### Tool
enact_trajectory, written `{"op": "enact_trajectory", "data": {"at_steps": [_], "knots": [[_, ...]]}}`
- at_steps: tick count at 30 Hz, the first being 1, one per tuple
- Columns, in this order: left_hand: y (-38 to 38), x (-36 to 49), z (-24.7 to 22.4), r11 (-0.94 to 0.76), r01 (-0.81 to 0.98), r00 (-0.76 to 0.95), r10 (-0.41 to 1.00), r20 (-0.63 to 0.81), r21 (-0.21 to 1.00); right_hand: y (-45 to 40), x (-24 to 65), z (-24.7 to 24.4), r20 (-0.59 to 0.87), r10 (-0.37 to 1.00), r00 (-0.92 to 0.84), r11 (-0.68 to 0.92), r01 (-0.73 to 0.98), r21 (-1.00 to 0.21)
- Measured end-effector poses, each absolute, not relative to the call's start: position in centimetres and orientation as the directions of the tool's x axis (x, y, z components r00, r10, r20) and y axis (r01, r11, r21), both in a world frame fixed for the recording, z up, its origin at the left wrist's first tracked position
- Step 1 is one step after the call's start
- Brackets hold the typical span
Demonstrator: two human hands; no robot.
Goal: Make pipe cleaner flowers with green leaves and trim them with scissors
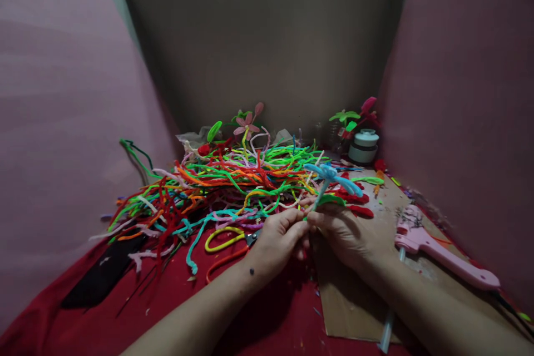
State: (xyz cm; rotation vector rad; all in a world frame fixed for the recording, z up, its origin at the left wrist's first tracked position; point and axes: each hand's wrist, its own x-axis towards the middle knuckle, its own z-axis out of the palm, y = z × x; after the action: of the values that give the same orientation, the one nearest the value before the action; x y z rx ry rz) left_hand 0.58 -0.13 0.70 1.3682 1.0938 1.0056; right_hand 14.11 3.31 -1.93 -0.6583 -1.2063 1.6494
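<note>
A light blue pipe-cleaner flower (pixel 329 173) stands up between my two hands, its stem leaning slightly. My left hand (pixel 280 236) pinches low on the stem, thumb against the fingers. Close beside it, my right hand (pixel 344 231) also pinches the stem near its base. A green pipe-cleaner leaf (pixel 332 199) juts out to the right just above my right hand. The lower end of the stem is hidden by my fingers. Scissors with yellow and orange handles (pixel 225 239) lie left of my left hand, partly covered by it.
A big heap of coloured pipe cleaners (pixel 233 172) spreads behind my hands. At right, a pink glue gun (pixel 442 256) with a glue stick rests on a cardboard sheet (pixel 346 311). A pale jar (pixel 363 147) and finished-looking flowers (pixel 247 125) stand at the back. A black flat object (pixel 102 270) lies left.
</note>
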Motion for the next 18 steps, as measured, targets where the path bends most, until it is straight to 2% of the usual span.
{"op": "enact_trajectory", "data": {"at_steps": [3,8,11,14,18], "knots": [[-0.1,0.6,0.5,-0.001,0.043,0.22,0.975,-0.008,0.999,3.2,14.2,-1.4,0.142,0.902,-0.408,-0.02,-0.367,-0.93],[0.6,0.2,-0.1,0.133,-0.271,0.325,0.945,-0.039,0.953,2.7,14.2,-0.3,0.144,0.874,-0.464,-0.002,-0.301,-0.954],[0.8,0.1,-0.3,0.246,-0.431,0.394,0.917,-0.065,0.868,2.7,14.1,-0.8,0.16,0.859,-0.486,-0.025,-0.353,-0.935],[0.8,0.0,-0.3,0.331,-0.497,0.479,0.875,-0.064,0.802,3.0,14.3,-1.6,0.158,0.887,-0.434,-0.017,-0.373,-0.928],[0.9,-0.3,-0.5,0.396,-0.52,0.565,0.824,-0.044,0.757,3.1,14.7,-1.6,0.145,0.883,-0.447,-0.029,-0.36,-0.932]]}}
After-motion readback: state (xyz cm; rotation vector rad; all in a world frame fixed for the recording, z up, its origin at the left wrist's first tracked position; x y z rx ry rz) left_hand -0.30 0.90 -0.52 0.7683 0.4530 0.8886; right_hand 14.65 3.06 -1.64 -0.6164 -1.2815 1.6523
